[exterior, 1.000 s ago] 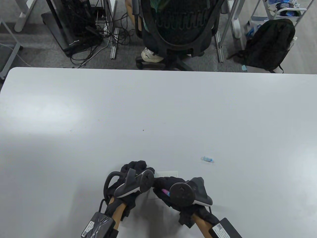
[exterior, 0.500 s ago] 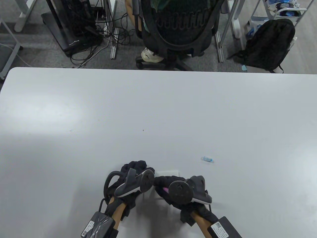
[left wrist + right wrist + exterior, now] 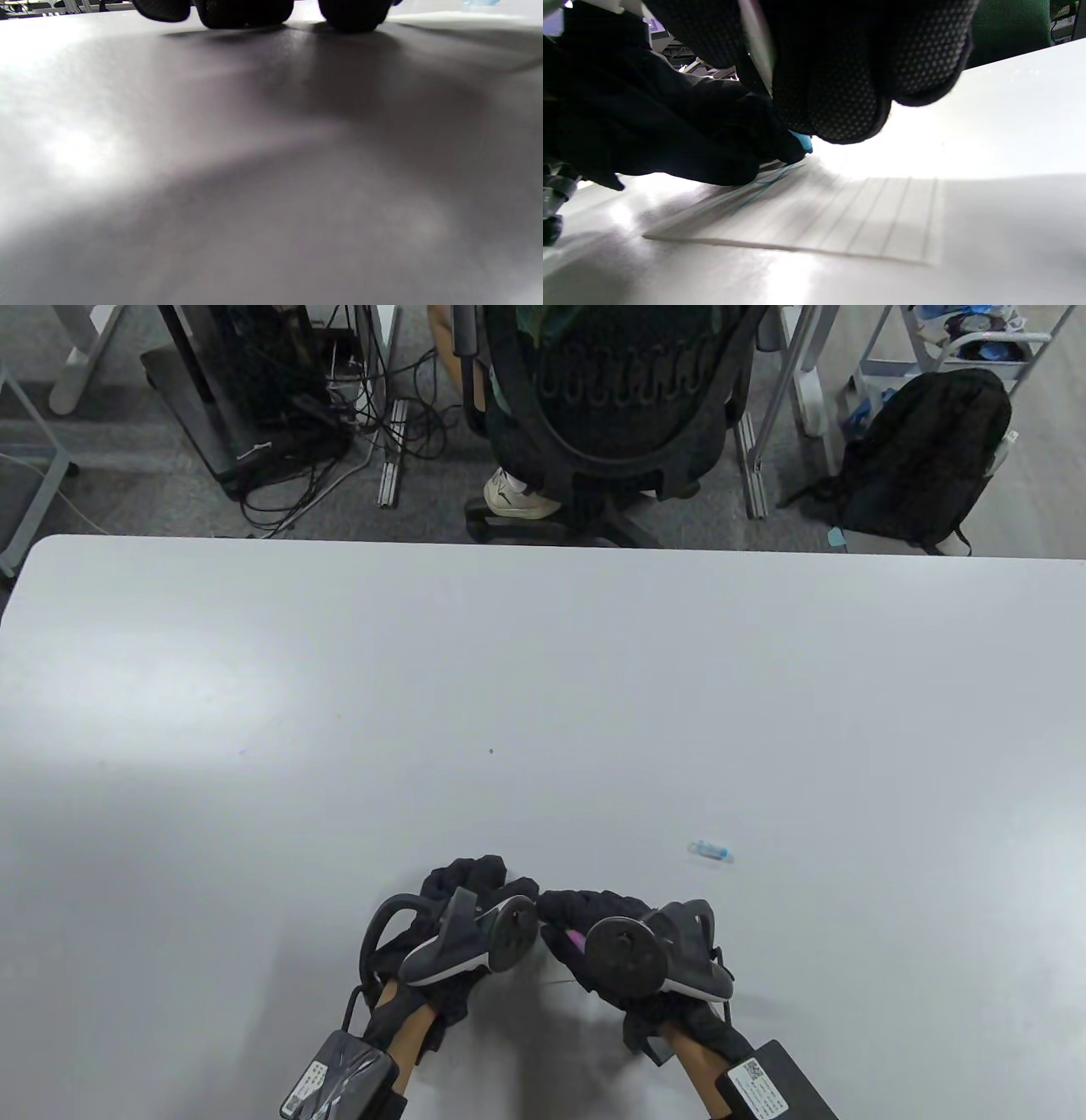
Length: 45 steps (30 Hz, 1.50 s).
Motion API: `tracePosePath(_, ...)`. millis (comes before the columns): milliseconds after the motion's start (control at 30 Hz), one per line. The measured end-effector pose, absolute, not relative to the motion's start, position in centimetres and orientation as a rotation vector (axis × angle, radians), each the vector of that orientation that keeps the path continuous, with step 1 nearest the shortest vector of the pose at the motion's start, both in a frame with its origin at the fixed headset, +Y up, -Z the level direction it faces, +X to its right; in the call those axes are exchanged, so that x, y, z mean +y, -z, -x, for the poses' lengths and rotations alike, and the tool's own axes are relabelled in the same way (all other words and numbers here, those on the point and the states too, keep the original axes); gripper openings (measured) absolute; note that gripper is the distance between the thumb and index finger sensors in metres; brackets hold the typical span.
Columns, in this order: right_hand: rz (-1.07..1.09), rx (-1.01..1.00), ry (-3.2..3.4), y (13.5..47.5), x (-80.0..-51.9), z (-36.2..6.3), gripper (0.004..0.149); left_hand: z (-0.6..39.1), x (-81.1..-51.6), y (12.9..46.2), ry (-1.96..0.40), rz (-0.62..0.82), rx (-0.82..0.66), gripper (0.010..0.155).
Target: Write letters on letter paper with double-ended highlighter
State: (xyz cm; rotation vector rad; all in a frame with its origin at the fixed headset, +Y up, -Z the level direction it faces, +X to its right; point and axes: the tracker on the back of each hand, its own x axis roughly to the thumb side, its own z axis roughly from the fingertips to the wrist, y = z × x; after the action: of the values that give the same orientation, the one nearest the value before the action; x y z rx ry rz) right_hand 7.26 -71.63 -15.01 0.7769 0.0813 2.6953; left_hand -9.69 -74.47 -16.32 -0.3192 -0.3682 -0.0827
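Mostly hidden under both hands, the letter paper (image 3: 840,220) shows only partly.

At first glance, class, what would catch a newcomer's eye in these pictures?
Two black-gloved hands huddle at the white table's near edge: the right hand grips a highlighter, blue tip on lined paper; the left hand rests beside it. A small blue cap lies alone, farther right.

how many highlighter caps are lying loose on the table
1. A small blue cap lies on the table, to the right of and beyond the right hand, which holds the highlighter. Another cap could be hidden under the hands.
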Motion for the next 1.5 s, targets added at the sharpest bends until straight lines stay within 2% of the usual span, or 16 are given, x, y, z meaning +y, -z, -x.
tracePosePath(367,-0.778,0.079,-2.696,15.2,-72.1,-7.4,0.048,9.7,-74.5,16.4,0.058,0.322,-0.368,0.050)
tracePosePath(800,-0.902,0.253,-2.573,13.1,-71.2,-7.6,0.046,9.4,-74.5,16.3,0.057,0.309,-0.360,0.047)
tracePosePath(967,-0.921,0.230,-2.603,13.0,-71.0,-7.5,0.046,9.5,-74.4,16.2,0.056,0.310,-0.361,0.047)
tracePosePath(1067,-0.798,0.098,-2.630,13.8,-71.3,-7.6,0.048,9.5,-74.4,16.2,0.057,0.310,-0.362,0.047)
tracePosePath(1167,-0.771,0.048,-2.701,14.3,-71.6,-7.3,0.049,9.5,-74.4,16.2,0.058,0.310,-0.362,0.047)
tracePosePath(1500,-0.752,0.088,-2.718,15.0,-72.1,-7.1,0.049,9.5,-74.4,16.3,0.057,0.313,-0.365,0.048)
